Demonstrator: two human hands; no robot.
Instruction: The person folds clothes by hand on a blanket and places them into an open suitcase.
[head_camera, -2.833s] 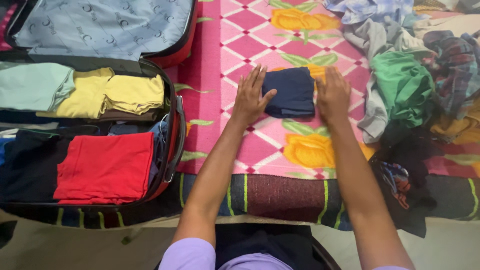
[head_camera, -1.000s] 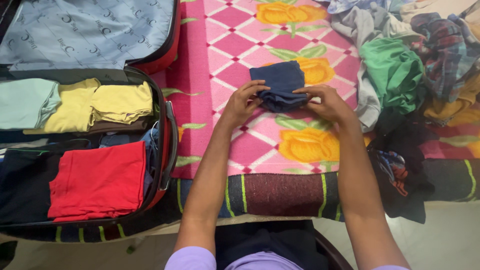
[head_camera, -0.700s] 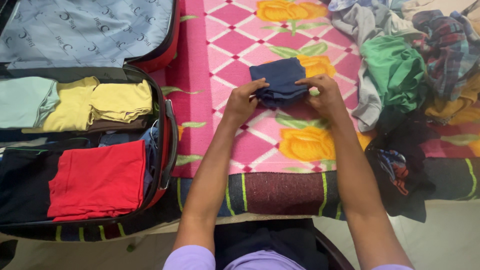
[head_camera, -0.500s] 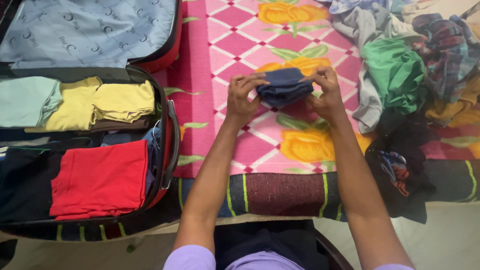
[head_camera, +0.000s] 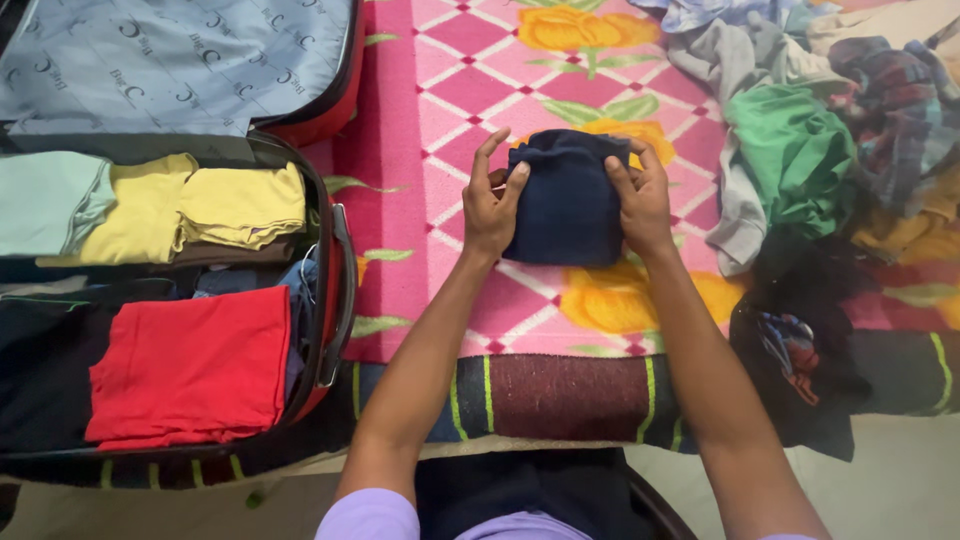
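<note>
Head view: left hand (head_camera: 492, 205) and right hand (head_camera: 640, 200) grip a folded navy garment (head_camera: 565, 200) from either side, fingers curled over its edges, thumbs apparently behind it. Garment is held up over the pink floral bedspread (head_camera: 420, 120). Left of it, an open suitcase (head_camera: 335, 270) holds folded red cloth (head_camera: 195, 365), yellow pieces (head_camera: 200, 205) and a pale green one (head_camera: 50, 200). Right: loose clothes pile (head_camera: 800, 160), green shirt on top.
</note>
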